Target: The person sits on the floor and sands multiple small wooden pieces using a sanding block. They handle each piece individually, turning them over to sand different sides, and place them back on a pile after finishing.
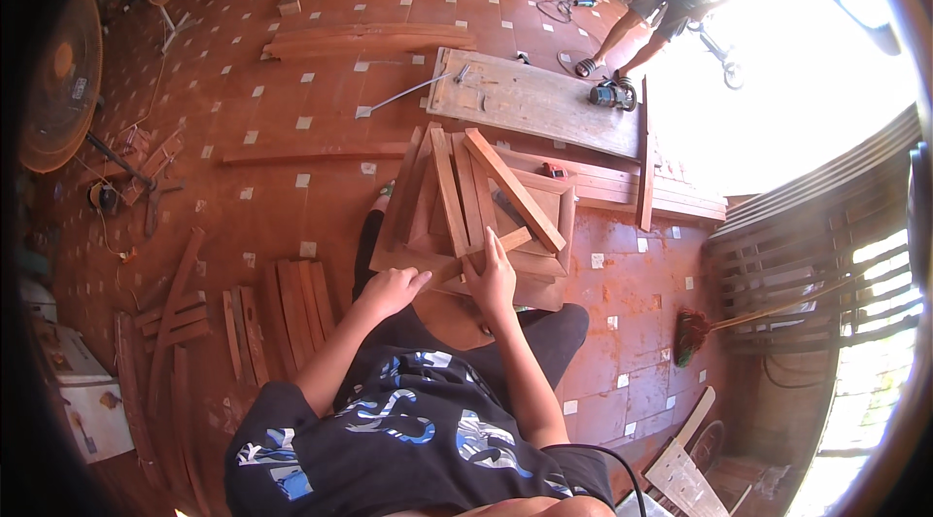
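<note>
A short wooden strip (pixel 447 274) lies slantwise between my hands, low over a stack of wood in front of me. My left hand (pixel 391 290) is closed at its lower left end, thumb along the top. My right hand (pixel 494 282) grips it farther along, fingers pointing away from me; part of the strip is hidden behind them. Beyond my hands, loose wooden strips (pixel 515 189) lean across a framed wooden panel (pixel 567 225) at differing angles. A dark tool, partly hidden, shows between the strips.
A wide board (pixel 535 109) lies beyond the stack, with a blue power tool (pixel 612 95) at its right end. Another person's legs (pixel 627 36) stand behind it. Reddish strips (pixel 299 313) lie on the floor at left. A fan (pixel 63 80) and a broom (pixel 692 334) flank the area.
</note>
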{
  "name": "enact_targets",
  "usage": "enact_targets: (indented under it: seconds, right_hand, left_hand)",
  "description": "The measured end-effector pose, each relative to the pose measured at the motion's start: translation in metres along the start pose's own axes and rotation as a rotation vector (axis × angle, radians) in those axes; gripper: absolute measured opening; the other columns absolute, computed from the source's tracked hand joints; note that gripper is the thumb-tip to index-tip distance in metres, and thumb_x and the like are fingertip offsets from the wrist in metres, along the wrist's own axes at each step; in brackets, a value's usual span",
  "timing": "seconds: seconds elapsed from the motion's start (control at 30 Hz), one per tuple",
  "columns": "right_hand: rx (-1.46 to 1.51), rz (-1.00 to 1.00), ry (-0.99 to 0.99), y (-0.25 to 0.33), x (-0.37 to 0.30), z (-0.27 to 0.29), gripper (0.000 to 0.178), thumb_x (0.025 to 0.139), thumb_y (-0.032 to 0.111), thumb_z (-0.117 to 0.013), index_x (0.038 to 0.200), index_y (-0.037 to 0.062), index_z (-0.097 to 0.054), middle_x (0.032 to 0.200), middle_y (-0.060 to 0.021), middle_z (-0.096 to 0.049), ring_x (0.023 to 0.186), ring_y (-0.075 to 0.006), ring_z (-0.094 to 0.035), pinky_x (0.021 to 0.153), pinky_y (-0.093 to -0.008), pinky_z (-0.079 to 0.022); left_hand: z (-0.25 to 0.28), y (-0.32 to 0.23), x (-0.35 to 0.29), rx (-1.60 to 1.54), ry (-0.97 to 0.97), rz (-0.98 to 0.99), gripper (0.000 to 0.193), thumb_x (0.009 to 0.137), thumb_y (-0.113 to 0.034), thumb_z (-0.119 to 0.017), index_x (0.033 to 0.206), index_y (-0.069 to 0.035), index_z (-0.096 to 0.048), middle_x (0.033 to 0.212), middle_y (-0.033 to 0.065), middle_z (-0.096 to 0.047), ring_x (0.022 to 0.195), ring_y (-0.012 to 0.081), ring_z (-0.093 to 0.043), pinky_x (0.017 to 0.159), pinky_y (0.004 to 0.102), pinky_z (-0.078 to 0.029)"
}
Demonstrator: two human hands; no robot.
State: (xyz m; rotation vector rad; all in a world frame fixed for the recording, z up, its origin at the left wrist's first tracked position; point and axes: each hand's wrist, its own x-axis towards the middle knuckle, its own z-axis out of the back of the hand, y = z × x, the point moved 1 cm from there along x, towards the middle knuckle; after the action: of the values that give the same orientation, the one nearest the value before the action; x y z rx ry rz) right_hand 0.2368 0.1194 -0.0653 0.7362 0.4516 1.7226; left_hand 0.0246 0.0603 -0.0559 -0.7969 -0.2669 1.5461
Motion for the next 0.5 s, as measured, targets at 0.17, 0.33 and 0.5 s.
enact_targets:
  seconds: [0.17, 0.33, 0.5]
  right_hand:
    - [-0.040, 0.026, -0.002, -0.001, 0.006, -0.010, 0.074, 0.085, 0.020, -0.077, 0.150, 0.0006, -0.046, 0.144, -0.0239, -0.057, 0.118, -0.0417, -0.065, 0.095, -0.0459, -0.056]
    - [-0.099, 0.104, 0.088, 0.024, -0.002, -0.026, 0.071, 0.088, 0.020, -0.072, 0.151, 0.0040, -0.044, 0.147, -0.0229, -0.054, 0.123, -0.0399, -0.063, 0.097, -0.0459, -0.056]
    - [-0.067, 0.192, 0.083, 0.052, -0.012, -0.033, 0.076, 0.082, 0.018, -0.076, 0.151, 0.0035, -0.045, 0.147, -0.0230, -0.054, 0.121, -0.0401, -0.064, 0.096, -0.0459, -0.056]
  left_hand:
    - [0.015, -0.001, 0.009, 0.050, 0.028, 0.038, 0.056, 0.106, -0.052, -0.047, 0.094, -0.002, -0.071, 0.091, 0.0259, -0.072, 0.095, 0.0460, -0.069, 0.083, 0.0523, -0.055]
    - [0.011, 0.008, 0.016, 0.099, 0.027, 0.005, 0.050, 0.107, -0.046, -0.044, 0.101, -0.005, -0.072, 0.097, 0.0248, -0.073, 0.098, 0.0447, -0.069, 0.085, 0.0541, -0.055]
    - [0.003, 0.013, 0.011, 0.024, 0.000, -0.020, 0.043, 0.109, -0.036, -0.039, 0.111, -0.007, -0.071, 0.104, 0.0262, -0.071, 0.101, 0.0455, -0.068, 0.087, 0.0558, -0.054]
